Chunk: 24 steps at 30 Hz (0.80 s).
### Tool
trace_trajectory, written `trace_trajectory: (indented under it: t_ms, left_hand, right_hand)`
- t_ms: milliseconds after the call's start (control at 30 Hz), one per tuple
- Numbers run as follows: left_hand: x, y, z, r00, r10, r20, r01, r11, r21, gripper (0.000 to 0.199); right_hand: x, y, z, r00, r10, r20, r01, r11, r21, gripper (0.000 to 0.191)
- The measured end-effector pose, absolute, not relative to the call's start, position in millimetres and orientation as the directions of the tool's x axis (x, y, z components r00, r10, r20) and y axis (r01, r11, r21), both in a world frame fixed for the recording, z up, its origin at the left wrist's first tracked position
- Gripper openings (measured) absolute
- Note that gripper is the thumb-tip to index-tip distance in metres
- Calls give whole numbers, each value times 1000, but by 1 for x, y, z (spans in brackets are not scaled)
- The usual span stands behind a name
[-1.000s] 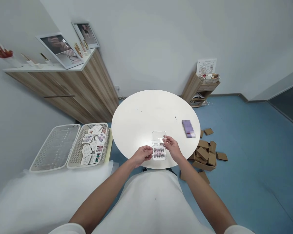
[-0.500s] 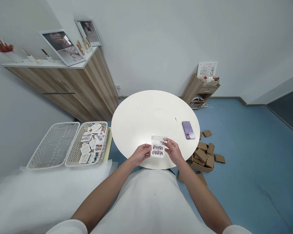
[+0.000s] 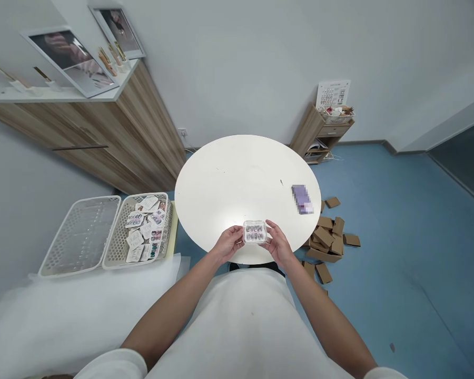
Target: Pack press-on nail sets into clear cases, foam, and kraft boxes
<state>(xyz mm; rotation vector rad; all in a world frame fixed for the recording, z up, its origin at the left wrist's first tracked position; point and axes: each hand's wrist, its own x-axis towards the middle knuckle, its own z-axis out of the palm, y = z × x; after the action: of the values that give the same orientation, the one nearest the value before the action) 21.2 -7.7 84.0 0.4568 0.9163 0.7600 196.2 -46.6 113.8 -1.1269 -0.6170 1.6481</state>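
A small clear case (image 3: 255, 231) with two rows of patterned press-on nails is held above the near edge of the round white table (image 3: 237, 184). Its lid lies over the nails. My left hand (image 3: 229, 243) grips the case by its left side, thumb and fingers pressed together. On the right side, my right hand (image 3: 277, 244) holds the same case between thumb and fingers. A purple pixelated item (image 3: 302, 199) lies on the table's right part.
Left of the table, a white basket (image 3: 169, 226) holds several nail cards, beside an open basket (image 3: 79, 237). Cardboard boxes (image 3: 326, 239) lie on the floor at right. A wooden cabinet (image 3: 142, 126) and a small shelf unit (image 3: 304, 131) stand behind.
The case's lid, raised at the far side before, has come down over the nails. The view has shifted slightly, and both hands still hold the case.
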Motion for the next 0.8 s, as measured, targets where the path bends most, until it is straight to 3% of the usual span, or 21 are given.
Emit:
trace_trajectory:
  t_ms: [200, 500, 700, 800]
  left_hand:
    - [30, -7, 87, 344, 780, -523, -395, 625, 673, 29]
    - [52, 1, 95, 308, 818, -486, -391, 574, 719, 29]
    - [65, -6, 92, 261, 822, -506, -145, 551, 821, 47]
    - [73, -9, 87, 241, 836, -492, -14, 510, 860, 46]
  right_hand:
    - [205, -50, 115, -114, 885, -451, -374, -459, -806, 50]
    - [229, -29, 107, -69, 872, -485, -311, -481, -820, 39]
    - [247, -19, 96, -28, 878, -477, -272, -466, -842, 42]
    - [257, -17, 91, -28, 876, -482, -227, -475, -850, 39]
